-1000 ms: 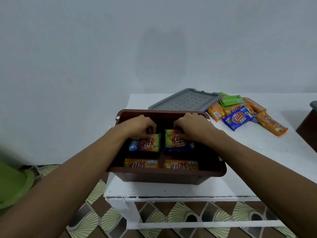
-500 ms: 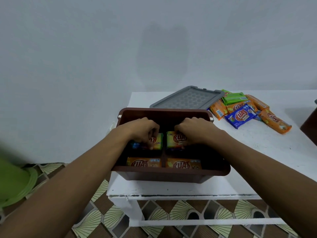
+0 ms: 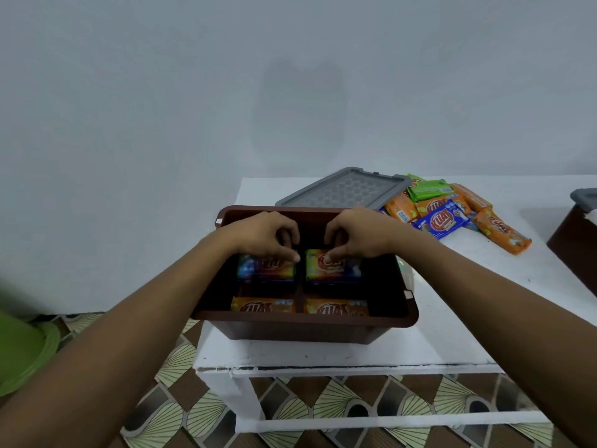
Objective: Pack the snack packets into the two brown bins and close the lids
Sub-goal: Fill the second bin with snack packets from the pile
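While curled inside the brown bin, left hand pinches a blue packet, right hand an orange-blue packet (front packets read KUAT).

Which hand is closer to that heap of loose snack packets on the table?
Right. The right hand is in the brown bin, left of the heap; the left hand is beside it, farther from the heap.

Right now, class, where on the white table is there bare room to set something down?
Bare: white tabletop right of the open brown plastic bin, nearer than the colourful snack-packet pile. Crowded: behind the bin, grey plastic lid.
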